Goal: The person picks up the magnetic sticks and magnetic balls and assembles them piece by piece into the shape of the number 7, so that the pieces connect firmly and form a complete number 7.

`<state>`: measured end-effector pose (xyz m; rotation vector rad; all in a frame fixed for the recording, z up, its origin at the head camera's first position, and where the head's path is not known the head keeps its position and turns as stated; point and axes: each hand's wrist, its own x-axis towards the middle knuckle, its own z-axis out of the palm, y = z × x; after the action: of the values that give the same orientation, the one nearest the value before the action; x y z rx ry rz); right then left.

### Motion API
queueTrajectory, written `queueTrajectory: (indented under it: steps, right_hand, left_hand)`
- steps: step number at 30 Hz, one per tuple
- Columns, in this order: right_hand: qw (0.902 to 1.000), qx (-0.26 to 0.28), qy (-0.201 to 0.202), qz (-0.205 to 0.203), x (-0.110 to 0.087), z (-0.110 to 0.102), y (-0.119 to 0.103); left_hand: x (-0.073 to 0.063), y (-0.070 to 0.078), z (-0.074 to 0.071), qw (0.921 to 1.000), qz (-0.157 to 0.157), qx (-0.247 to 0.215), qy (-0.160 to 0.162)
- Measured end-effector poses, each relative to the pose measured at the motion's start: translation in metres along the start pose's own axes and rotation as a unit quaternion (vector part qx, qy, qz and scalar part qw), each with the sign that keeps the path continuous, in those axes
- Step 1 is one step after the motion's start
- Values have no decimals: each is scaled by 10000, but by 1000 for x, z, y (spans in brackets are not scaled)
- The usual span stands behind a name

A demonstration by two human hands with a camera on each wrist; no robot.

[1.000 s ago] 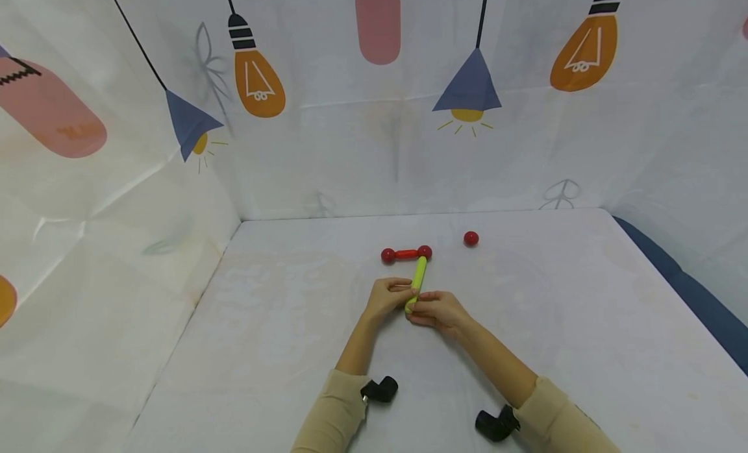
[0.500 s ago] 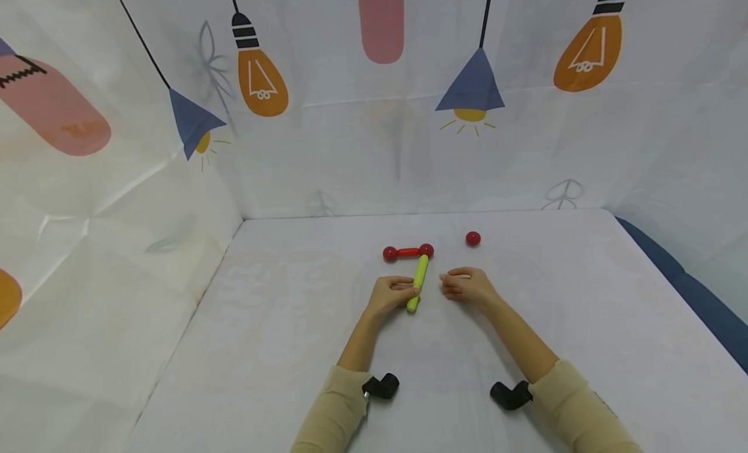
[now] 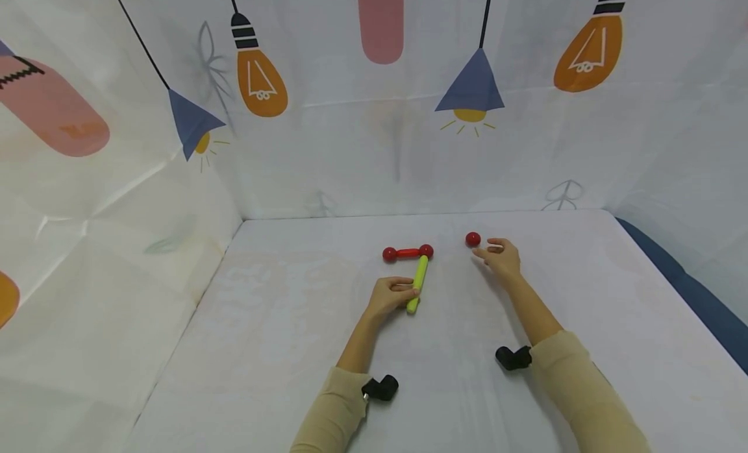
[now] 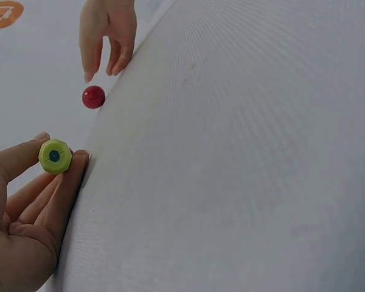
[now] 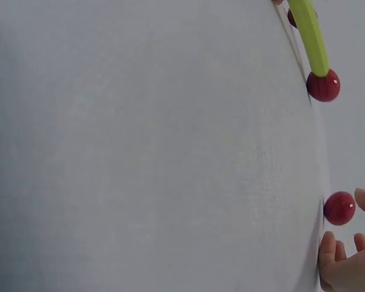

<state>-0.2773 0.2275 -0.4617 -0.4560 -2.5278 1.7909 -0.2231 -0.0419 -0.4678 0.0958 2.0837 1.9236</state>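
My left hand [image 3: 390, 295] pinches a yellow-green rod [image 3: 420, 274] between thumb and fingers. In the left wrist view the rod's near end [image 4: 55, 156] faces the camera and shows a dark round hole. The rod's far end meets a red ball [image 3: 426, 250], which a short red rod [image 3: 407, 253] joins to another red ball [image 3: 389, 254]. My right hand [image 3: 501, 258] reaches toward a loose red ball [image 3: 473, 239], thumb and fingers spread around its near right side. In the right wrist view this ball [image 5: 339, 208] sits in the gap before the fingers.
A white table [image 3: 292, 349] lies under everything, with a white sheet [image 3: 327, 154] printed with lamps and bulbs behind it. A dark blue edge [image 3: 672, 271] shows past the table's right side. Black wrist cameras sit at both cuffs.
My right hand has let go of the yellow-green rod's near end and moved right and away to the loose red ball. The left hand stays on the rod.
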Motion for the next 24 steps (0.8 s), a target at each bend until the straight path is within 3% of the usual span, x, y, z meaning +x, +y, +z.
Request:
queueTrajectory:
  steps: [16,24]
  right_hand:
    - [9950,-27,54,-993,37,9,10]
    - [9914,-483,36,-1215,42,14,11]
  left_hand:
    - [-7,7,1,9999,35,107,-46]
    - [-4,2,0,9998,188,57,-78]
